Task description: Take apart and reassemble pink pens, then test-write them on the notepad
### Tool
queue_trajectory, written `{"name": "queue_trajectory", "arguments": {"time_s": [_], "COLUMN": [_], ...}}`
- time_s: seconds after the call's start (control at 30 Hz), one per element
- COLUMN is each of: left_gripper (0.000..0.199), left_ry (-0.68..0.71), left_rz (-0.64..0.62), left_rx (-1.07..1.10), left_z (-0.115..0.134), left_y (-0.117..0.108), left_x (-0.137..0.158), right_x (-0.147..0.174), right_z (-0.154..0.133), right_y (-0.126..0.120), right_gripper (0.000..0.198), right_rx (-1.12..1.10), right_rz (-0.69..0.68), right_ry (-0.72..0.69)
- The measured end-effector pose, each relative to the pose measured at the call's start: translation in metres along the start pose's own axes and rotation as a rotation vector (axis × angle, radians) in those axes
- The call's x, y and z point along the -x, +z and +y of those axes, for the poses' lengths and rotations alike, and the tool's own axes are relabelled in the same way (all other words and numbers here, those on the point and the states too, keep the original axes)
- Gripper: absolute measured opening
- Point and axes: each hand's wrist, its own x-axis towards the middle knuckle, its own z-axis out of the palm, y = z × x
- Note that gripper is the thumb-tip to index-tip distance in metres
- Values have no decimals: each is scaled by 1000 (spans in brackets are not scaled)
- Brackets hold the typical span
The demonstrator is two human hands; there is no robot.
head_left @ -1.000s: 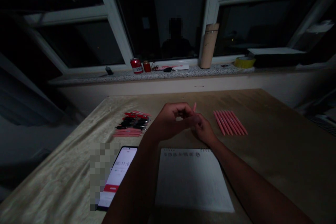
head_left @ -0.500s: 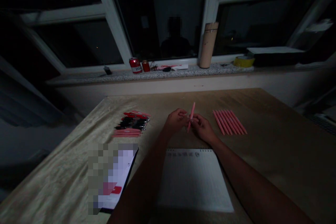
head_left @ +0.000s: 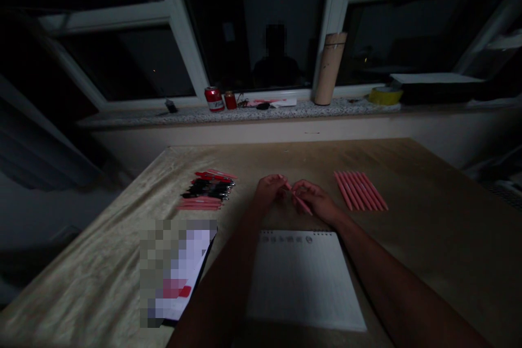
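Between my hands, above the far edge of the notepad, is a pink pen [head_left: 303, 205], tilted with its lower end toward the right. My left hand [head_left: 269, 191] pinches it at the upper-left end. The fingers of my right hand [head_left: 318, 200] close around its middle. A row of several pink pens [head_left: 361, 191] lies side by side to the right of my right hand. Left of my left hand is a pile of pens [head_left: 207, 189], with red, black and pink ones. Below my hands lies a spiral notepad [head_left: 305, 283] with lined pages.
A lit tablet or phone [head_left: 190, 266], partly blurred out, lies left of my left forearm. The cloth-covered table [head_left: 122, 239] ends at a wall. On the windowsill stand a red can [head_left: 214, 99], a smaller red can [head_left: 230, 100], a cardboard tube [head_left: 330, 69] and yellow tape [head_left: 384, 96].
The pink pen has turned from nearly upright to a slant, its lower end now to the right. Both hands stay close together around it. The view has shifted slightly.
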Motion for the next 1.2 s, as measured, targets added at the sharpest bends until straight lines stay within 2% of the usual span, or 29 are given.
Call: {"name": "queue_trajectory", "arguments": {"time_s": [0.07, 0.23, 0.37, 0.5, 0.6, 0.87, 1.07, 1.2], "left_gripper": [37, 38, 42, 45, 48, 51, 47, 46], "left_ry": [-27, -62, -33, -35, -39, 17, 60, 60], "left_rz": [-33, 28, 5, -80, -137, -102, -137, -144], "left_rx": [74, 196, 71, -81, -48, -59, -87, -151], "left_z": [3, 9, 6, 0, -3, -5, -11, -12], "left_y": [-1, -8, -3, 6, 7, 7, 6, 5], "left_x": [1, 4, 11, 16, 18, 25, 24, 23], "right_x": [0, 0, -2, -3, 0, 9, 8, 7], "right_z": [-3, -11, -14, -14, -14, -15, -16, -17], "right_y": [0, -6, -7, -5, -7, -9, -12, -12], "right_gripper": [14, 27, 34, 38, 42, 39, 38, 37], "right_rx": [-89, -372, -450, -480, -528, -727, -741, -772], "right_rz": [33, 188, 236, 312, 311, 341, 271, 291], "right_ry": [0, -75, -97, -171, -222, -199, -225, -206]}}
